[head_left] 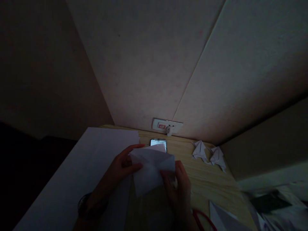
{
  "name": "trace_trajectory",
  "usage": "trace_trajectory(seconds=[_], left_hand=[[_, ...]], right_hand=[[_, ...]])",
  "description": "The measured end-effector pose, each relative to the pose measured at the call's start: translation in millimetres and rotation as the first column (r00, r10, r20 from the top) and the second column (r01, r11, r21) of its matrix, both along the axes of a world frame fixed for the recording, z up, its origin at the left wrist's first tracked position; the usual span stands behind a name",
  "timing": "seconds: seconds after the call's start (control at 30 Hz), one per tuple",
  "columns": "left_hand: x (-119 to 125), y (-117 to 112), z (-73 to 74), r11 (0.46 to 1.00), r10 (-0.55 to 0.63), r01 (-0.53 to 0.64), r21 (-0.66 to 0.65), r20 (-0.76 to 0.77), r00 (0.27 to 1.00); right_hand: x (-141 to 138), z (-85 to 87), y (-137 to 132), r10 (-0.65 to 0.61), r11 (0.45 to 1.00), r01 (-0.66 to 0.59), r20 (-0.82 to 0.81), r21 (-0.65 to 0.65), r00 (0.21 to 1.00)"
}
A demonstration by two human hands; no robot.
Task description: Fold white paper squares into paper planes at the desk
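Note:
A folded white sheet of paper (150, 168) is held up over the wooden table (211, 179) between both hands. My left hand (120, 168) pinches its left edge with thumb and fingers. My right hand (179, 186) grips its lower right part, fingers curled onto the sheet. A dark watch (83, 203) sits on my left wrist. Behind the paper, a phone (158, 143) with a lit screen lies partly hidden.
Large white sheets (79, 173) cover the table's left side. Two folded paper figures (209, 154) lie at the back right. A wall socket with a plug (167, 126) is behind the phone. More paper (226, 219) and a red loop (204, 219) lie at the front right. The room is dim.

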State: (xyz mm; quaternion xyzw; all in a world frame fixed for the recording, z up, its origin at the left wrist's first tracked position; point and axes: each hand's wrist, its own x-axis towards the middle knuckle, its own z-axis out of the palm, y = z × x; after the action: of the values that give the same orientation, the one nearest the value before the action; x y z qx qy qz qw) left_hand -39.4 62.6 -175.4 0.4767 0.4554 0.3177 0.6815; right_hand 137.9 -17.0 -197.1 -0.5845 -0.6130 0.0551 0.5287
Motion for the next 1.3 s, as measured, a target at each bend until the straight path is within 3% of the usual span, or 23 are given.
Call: trace_trajectory(seconds=[0.17, 0.4, 0.53, 0.67, 0.73, 0.9, 0.97, 1.13, 1.2, 1.3], left_hand=[[1, 2, -6.9, 0.997, 0.043, -0.041, 0.061, -0.046, 0.998], [6, -2, -4.5, 0.994, 0.107, -0.11, 0.009, 0.174, 0.979], [2, 0, 13.4, 0.996, 0.083, -0.087, 0.022, 0.128, 0.988], [-10, 5, 41.2, 0.997, -0.003, 0.003, 0.079, 0.004, 1.0], [-16, 8, 47.6, 0.996, -0.054, 0.054, 0.065, 0.004, 0.999], [-16, 12, 32.1, 0.996, -0.037, 0.032, 0.085, 0.056, 0.998], [-10, 11, 23.1, 0.994, 0.029, -0.036, 0.104, 0.067, 0.997], [-3, 6, 15.6, 0.993, 0.039, -0.032, 0.115, -0.059, 0.997], [-6, 5, 16.8, 0.996, -0.014, 0.022, 0.087, -0.092, 0.996], [-12, 5, 18.8, 0.992, -0.082, 0.091, 0.082, -0.107, 0.991]], right_hand=[[3, -3.9, 1, -0.086, 0.996, 0.085, -0.087, -0.021, 0.992], [-3, 2.3, 2, 0.132, 0.991, -0.131, -0.051, 0.023, 0.99], [-4, 7.2, 4, 0.174, 0.983, -0.175, 0.026, 0.064, 0.984], [-4, 12.6, 6, 0.234, 0.969, -0.243, 0.139, 0.047, 0.962], [-4, 15.0, 6, 0.262, 0.963, -0.269, 0.156, 0.031, 0.953], [-3, 16.2, 7, 0.304, 0.952, -0.3, -0.071, 0.061, 0.95], [-4, 14.6, 6, 0.26, 0.966, -0.253, -0.196, 0.061, 0.946], [-10, 9.4, 3, 0.141, 0.988, -0.157, -0.462, 0.002, 0.876], [-13, 8.5, 2, 0.144, 0.979, -0.193, -0.444, -0.067, 0.884], [-15, 9.1, -1, 0.181, 0.957, -0.234, -0.273, -0.173, 0.945]])
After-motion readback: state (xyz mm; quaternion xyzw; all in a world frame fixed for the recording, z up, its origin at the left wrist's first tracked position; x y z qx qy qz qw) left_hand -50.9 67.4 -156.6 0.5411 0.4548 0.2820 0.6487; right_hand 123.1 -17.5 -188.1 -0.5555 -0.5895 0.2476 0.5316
